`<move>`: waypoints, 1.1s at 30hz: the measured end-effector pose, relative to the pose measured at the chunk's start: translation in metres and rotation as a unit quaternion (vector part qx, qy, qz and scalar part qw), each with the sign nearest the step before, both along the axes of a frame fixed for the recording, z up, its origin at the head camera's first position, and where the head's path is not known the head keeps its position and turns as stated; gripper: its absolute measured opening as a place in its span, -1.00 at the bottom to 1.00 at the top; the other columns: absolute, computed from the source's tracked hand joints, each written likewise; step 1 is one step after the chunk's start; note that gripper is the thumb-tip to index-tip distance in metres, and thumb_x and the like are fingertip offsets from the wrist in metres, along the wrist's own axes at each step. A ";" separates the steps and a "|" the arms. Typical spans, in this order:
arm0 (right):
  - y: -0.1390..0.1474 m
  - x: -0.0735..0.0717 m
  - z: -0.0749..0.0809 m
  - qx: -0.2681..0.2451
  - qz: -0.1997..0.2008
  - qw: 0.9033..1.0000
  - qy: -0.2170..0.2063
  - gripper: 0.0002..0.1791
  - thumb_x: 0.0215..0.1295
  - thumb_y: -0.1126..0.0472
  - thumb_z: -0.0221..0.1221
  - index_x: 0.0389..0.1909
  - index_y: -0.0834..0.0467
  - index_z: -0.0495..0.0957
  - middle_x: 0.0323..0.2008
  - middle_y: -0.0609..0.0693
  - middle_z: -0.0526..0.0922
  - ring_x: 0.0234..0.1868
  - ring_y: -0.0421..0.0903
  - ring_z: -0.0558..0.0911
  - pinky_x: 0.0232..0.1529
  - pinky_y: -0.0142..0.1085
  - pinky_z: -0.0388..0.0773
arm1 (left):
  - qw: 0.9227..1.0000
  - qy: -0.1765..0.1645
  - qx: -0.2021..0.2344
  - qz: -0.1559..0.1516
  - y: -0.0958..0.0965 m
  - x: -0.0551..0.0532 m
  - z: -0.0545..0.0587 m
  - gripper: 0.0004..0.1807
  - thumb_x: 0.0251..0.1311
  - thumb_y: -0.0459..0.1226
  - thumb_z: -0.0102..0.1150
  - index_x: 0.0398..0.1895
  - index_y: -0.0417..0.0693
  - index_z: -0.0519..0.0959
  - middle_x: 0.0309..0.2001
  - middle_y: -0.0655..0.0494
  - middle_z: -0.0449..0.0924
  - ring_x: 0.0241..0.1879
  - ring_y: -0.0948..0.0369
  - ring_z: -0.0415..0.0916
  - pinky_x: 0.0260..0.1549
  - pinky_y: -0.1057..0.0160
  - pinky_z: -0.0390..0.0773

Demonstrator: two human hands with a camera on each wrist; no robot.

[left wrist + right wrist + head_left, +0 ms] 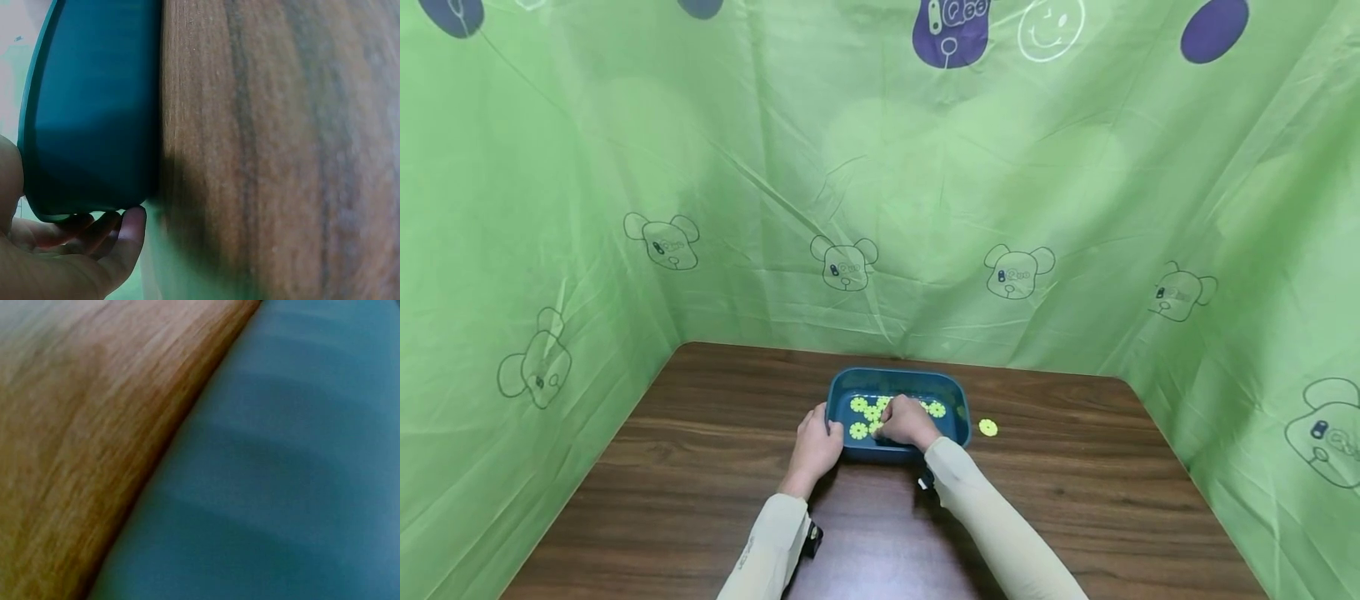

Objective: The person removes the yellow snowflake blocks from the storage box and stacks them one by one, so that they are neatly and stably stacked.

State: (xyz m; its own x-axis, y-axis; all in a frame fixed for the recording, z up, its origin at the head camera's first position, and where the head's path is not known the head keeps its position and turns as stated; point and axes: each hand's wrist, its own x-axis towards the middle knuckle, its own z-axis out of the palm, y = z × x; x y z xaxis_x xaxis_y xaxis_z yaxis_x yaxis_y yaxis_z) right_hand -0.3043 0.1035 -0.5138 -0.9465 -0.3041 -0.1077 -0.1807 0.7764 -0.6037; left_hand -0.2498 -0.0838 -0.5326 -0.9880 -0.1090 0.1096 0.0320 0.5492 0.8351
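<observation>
A dark blue rectangular bin (898,377) stands on the wooden table with several yellow, scallop-edged flower-shaped discs (858,431) lying in it. My left hand (816,446) grips the bin's left end. In the left wrist view, the thumb is at the rim and the curled fingers (132,225) are against the outer wall. Reaching over the near wall, my right hand (908,422) has its fingers curled down at a yellow disc (875,427), partly hidden by the fingertips. The right wrist view shows only the bin's blue outer wall (269,469) beside the table.
One loose yellow disc (988,427) lies on the table (1075,500), just right of the bin. Green printed cloth (925,183) hangs behind the table and along both sides.
</observation>
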 end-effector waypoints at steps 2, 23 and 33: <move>0.000 0.001 0.001 -0.003 0.004 1.000 -0.001 -0.35 0.12 0.21 0.46 -0.87 0.00 0.17 -0.80 -0.20 -0.03 -0.70 -0.19 -0.05 -0.59 -0.31 0.09 | 1.000 0.001 0.001 0.000 0.000 0.000 0.000 -0.49 0.38 -0.32 -0.03 0.32 -0.44 0.38 0.20 -0.34 0.48 0.22 -0.20 0.45 0.20 -0.17 0.44; 0.004 0.003 0.003 0.055 -0.004 0.998 0.016 -0.65 0.06 0.19 0.49 -0.29 0.17 0.49 -0.41 -0.02 0.49 -0.40 -0.03 0.48 -0.34 -0.15 0.46 | 1.000 -0.008 0.007 0.008 0.003 0.001 -0.001 -0.47 0.39 -0.30 -0.03 0.35 -0.41 0.36 0.21 -0.32 0.48 0.22 -0.19 0.44 0.20 -0.18 0.43; 0.011 0.005 0.014 0.002 0.005 1.000 0.028 -0.72 0.19 0.34 0.37 -0.15 0.22 0.50 -0.43 -0.03 0.52 -0.45 -0.08 0.49 -0.37 -0.19 0.47 | 1.000 -0.012 0.006 0.006 0.003 0.002 0.000 -0.47 0.39 -0.30 -0.04 0.36 -0.41 0.36 0.23 -0.33 0.46 0.25 -0.20 0.42 0.22 -0.19 0.41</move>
